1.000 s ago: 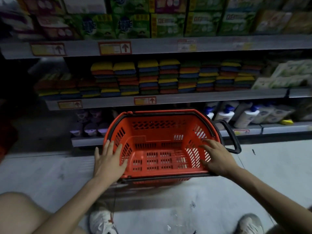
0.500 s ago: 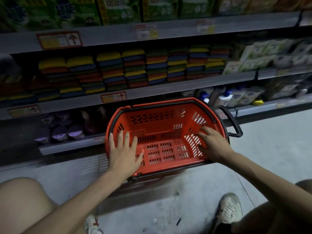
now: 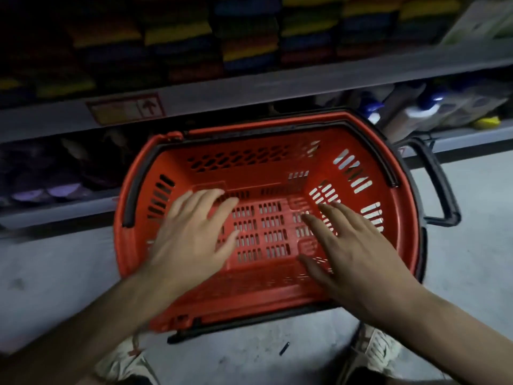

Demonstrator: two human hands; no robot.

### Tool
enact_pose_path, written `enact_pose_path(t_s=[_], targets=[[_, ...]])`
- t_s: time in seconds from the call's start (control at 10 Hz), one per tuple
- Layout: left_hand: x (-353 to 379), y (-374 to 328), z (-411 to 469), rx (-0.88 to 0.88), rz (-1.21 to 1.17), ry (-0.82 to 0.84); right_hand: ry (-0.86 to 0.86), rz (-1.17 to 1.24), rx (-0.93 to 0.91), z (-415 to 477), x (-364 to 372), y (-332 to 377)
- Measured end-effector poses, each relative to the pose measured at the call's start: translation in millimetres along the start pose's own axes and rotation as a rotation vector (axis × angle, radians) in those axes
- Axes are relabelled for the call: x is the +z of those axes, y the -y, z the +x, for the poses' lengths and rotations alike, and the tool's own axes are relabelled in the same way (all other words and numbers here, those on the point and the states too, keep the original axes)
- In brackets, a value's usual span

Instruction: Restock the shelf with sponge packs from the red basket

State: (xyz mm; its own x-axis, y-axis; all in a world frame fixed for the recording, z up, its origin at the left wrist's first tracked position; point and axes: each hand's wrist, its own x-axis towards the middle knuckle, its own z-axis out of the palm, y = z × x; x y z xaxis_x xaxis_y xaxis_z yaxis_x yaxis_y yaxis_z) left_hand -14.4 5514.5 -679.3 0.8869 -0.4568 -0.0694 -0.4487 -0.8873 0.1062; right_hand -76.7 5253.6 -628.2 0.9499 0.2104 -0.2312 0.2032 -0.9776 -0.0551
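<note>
The red basket sits on the floor in front of the shelving, and nothing lies inside it. My left hand hovers over the basket's left half with fingers spread, holding nothing. Over the right half, my right hand is likewise spread and empty. Stacked sponge packs in yellow, blue, red and green fill the shelf above the basket.
A black handle juts from the basket's right side. White bottles with blue caps stand on the bottom shelf at right, purple packs at left. A price tag marks the shelf edge. My shoes rest on the grey floor below.
Both hands moved from the basket's near rim inward over its inside. My head came closer and tilted down, so the upper shelves left the view.
</note>
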Motion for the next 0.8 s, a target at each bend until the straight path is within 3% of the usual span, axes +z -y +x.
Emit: enact_pose_path(t_s=[0.3, 0.5, 0.6, 0.8], targets=[[-3, 15, 6, -0.159, -0.130, 0.134, 0.151, 0.053, -0.040, 69, 1, 4], [-28, -16, -9, -0.291, -0.164, 0.200, 0.217, 0.165, 0.073, 77, -5, 10], [-60, -38, -26, -0.345, -0.208, 0.215, 0.295, 0.200, 0.114, 53, -19, 18], [-170, -72, -79, -0.421, -0.325, 0.168, 0.345, 0.318, 0.149, -33, -115, 31]])
